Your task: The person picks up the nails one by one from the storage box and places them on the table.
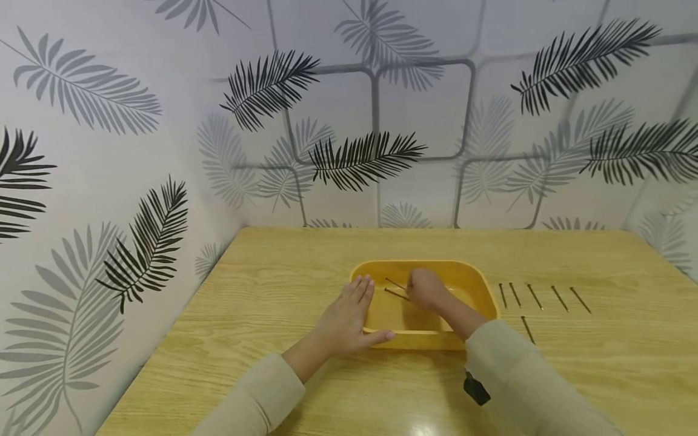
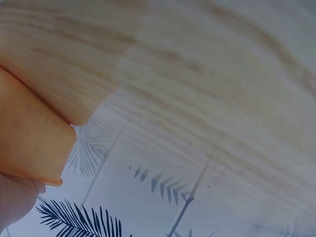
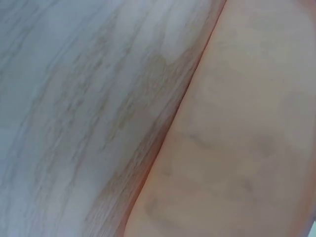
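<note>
A yellow plastic tray [image 1: 471, 284] stands on the wooden table. My left hand [image 1: 343, 324] rests on its left end, fingers straight over the left rim and thumb along the front rim. Part of that hand and the tray's wall [image 2: 34, 128] show in the left wrist view. My right hand [image 1: 428, 289] reaches down inside the tray with its fingers curled under. An upper dark nail [image 1: 395, 283] and a lower nail [image 1: 395, 294] lie in the tray and run up to this hand. Its fingertips are hidden, so whether it pinches a nail is unclear.
Right of the tray several dark nails [image 1: 534, 297] lie in a slanting row on the table [image 1: 262, 290]. A single nail [image 1: 527, 329] lies nearer, beside the right sleeve [image 1: 523, 363]. A leaf-patterned wall [image 1: 349, 109] borders the table's back edge.
</note>
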Action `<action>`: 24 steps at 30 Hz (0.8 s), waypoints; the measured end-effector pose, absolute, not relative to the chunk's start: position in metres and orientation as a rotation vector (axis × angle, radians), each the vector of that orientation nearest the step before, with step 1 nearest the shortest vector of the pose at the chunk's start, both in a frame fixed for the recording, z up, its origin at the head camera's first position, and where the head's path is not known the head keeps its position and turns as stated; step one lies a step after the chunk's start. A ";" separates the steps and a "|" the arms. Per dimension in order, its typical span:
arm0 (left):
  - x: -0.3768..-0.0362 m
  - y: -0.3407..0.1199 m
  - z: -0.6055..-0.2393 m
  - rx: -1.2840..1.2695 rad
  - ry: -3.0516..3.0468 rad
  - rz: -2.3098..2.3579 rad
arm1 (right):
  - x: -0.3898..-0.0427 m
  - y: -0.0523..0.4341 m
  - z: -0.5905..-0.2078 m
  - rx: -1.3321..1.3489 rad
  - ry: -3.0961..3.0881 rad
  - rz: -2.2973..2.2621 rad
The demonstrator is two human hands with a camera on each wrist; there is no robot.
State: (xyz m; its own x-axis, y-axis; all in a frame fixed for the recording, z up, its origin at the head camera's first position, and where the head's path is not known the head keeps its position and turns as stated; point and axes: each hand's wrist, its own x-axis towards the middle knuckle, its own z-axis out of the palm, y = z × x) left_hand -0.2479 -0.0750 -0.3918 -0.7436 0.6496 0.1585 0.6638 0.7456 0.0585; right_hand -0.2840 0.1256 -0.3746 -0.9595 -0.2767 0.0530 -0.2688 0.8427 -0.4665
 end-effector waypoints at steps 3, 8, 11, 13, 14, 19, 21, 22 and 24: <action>-0.248 -0.075 -0.392 -1.064 -2.821 -0.159 | -0.281 0.125 -0.373 -0.396 3.018 -0.747; -0.249 -0.076 -0.393 -1.070 -2.814 -0.156 | -0.279 0.129 -0.373 -0.407 3.063 -0.807; -0.249 -0.076 -0.393 -1.073 -2.805 -0.152 | -0.312 0.145 -0.409 -0.438 3.102 -0.852; -0.249 -0.076 -0.392 -1.075 -2.802 -0.152 | -0.334 0.159 -0.436 -0.536 3.163 -0.880; -0.249 -0.076 -0.392 -1.076 -2.802 -0.152 | -0.344 0.162 -0.445 -0.481 3.154 -0.884; -0.247 -0.076 -0.390 -1.084 -2.798 -0.163 | -0.314 0.152 -0.403 -0.274 3.097 -0.962; -0.247 -0.076 -0.390 -1.085 -2.795 -0.165 | -0.295 0.147 -0.380 -0.264 3.090 -1.005; -0.248 -0.076 -0.390 -1.085 -2.795 -0.163 | -0.289 0.146 -0.374 -0.281 3.108 -1.014; -0.248 -0.075 -0.391 -1.084 -2.792 -0.164 | -0.281 0.144 -0.363 -0.277 3.131 -1.009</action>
State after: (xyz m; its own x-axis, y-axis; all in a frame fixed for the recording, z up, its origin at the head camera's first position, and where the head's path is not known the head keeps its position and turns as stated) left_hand -0.2480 -0.0755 -0.3909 -0.7299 0.6618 0.1714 0.6773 0.7341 0.0497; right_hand -0.2808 0.1439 -0.3634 -0.9733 -0.1097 0.2017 -0.2068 0.8002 -0.5630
